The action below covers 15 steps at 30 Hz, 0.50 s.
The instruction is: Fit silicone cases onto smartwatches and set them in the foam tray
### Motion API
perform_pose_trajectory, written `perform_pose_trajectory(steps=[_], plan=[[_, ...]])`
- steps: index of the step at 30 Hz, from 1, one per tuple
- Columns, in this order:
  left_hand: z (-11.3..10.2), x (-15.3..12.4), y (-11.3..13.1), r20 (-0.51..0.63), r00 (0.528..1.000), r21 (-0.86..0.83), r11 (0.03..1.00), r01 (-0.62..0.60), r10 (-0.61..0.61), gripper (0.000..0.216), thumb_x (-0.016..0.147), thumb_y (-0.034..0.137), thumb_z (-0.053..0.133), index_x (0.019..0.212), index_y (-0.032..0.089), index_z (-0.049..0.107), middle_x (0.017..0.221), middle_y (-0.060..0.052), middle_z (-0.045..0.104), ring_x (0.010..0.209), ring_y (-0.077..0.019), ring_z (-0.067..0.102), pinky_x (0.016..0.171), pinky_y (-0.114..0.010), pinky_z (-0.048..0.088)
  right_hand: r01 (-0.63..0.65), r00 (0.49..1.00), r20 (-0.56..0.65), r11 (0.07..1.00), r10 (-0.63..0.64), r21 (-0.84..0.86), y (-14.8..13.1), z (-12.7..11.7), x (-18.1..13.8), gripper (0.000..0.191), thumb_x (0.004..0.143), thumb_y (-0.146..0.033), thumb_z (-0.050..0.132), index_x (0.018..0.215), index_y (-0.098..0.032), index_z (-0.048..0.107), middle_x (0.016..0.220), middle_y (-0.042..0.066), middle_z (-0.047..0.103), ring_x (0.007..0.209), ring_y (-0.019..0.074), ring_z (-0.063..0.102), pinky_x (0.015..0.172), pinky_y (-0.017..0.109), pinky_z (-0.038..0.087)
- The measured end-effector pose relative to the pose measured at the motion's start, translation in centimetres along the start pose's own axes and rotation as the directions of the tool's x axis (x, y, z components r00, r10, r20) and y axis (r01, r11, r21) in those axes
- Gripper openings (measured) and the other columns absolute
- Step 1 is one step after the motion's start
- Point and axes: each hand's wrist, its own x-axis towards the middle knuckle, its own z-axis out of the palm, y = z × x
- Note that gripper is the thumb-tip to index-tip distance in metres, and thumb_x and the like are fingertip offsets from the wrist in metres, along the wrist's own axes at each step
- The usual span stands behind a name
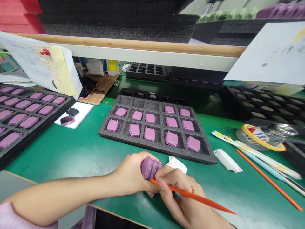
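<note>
My left hand is closed around glossy purple watch cases; their count is hidden by the fingers. Pinched in my right hand is a thin orange pointed stick, its far tip at the underside of the purple cases and its other end pointing lower right. A crumpled white tissue shows just behind the right hand. Beyond both hands lies a black foam tray with purple watch cases in its two nearer rows and at the right of the back row.
Another foam tray of purple cases stands at left, beside a white pad with dark pieces. At right are a white wrapped roll, brushes, another orange stick and a glass jar. A shelf spans above.
</note>
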Motion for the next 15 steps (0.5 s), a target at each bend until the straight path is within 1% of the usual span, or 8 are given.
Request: perform_pose_trajectory(steps=[5, 9, 11, 13, 15], plan=[[0.14, -0.13, 0.04, 0.023, 0.999, -0.050, 0.998, 0.042, -0.041, 0.049, 0.052, 0.022, 0.084, 0.095, 0.019, 0.062, 0.086, -0.002, 0.067, 0.071, -0.0207, 0.066, 0.054, -0.027, 0.054, -0.024, 0.999, -0.047, 1.000, 0.024, 0.003, 0.26, 0.37, -0.27, 0.016, 0.100, -0.014, 0.043, 0.089, -0.025, 0.046, 0.069, -0.003, 0.061, 0.055, 0.0108, 0.058, 0.051, 0.020, 0.048], [0.18, -0.12, 0.07, 0.063, 0.996, -0.124, 0.990, 0.065, -0.058, 0.048, 0.056, 0.024, 0.084, 0.098, 0.020, 0.061, 0.078, 0.001, 0.067, 0.060, -0.0184, 0.066, 0.051, -0.029, 0.055, -0.056, 0.995, -0.078, 0.996, 0.062, 0.071, 0.44, 0.51, -0.30, 0.018, 0.100, -0.014, 0.045, 0.087, -0.025, 0.044, 0.068, -0.005, 0.061, 0.055, 0.0099, 0.062, 0.052, 0.019, 0.050], [0.17, -0.09, 0.00, 0.053, 0.997, -0.100, 0.993, 0.059, -0.054, 0.048, 0.056, 0.024, 0.085, 0.097, 0.020, 0.061, 0.077, 0.001, 0.067, 0.060, -0.0181, 0.066, 0.052, -0.029, 0.055, -0.060, 0.995, -0.080, 0.996, 0.065, 0.067, 0.43, 0.51, -0.31, 0.018, 0.100, -0.014, 0.045, 0.087, -0.025, 0.043, 0.069, -0.004, 0.062, 0.055, 0.0101, 0.063, 0.052, 0.019, 0.051], [0.15, -0.06, -0.11, 0.035, 0.999, -0.061, 0.998, 0.031, -0.029, 0.049, 0.053, 0.020, 0.085, 0.097, 0.020, 0.062, 0.079, 0.000, 0.068, 0.064, -0.0185, 0.067, 0.054, -0.027, 0.054, -0.034, 0.997, -0.071, 0.999, 0.035, 0.014, 0.36, 0.49, -0.30, 0.017, 0.100, -0.016, 0.045, 0.087, -0.025, 0.044, 0.068, -0.004, 0.061, 0.054, 0.0105, 0.061, 0.051, 0.020, 0.050], [0.15, -0.04, -0.18, 0.042, 0.999, -0.058, 0.998, 0.030, -0.027, 0.050, 0.054, 0.021, 0.085, 0.098, 0.020, 0.062, 0.083, -0.001, 0.070, 0.068, -0.0193, 0.068, 0.055, -0.027, 0.054, -0.023, 0.998, -0.065, 1.000, 0.021, -0.021, 0.29, 0.46, -0.25, 0.016, 0.100, -0.016, 0.045, 0.088, -0.025, 0.045, 0.067, -0.004, 0.060, 0.053, 0.0104, 0.059, 0.050, 0.020, 0.048]])
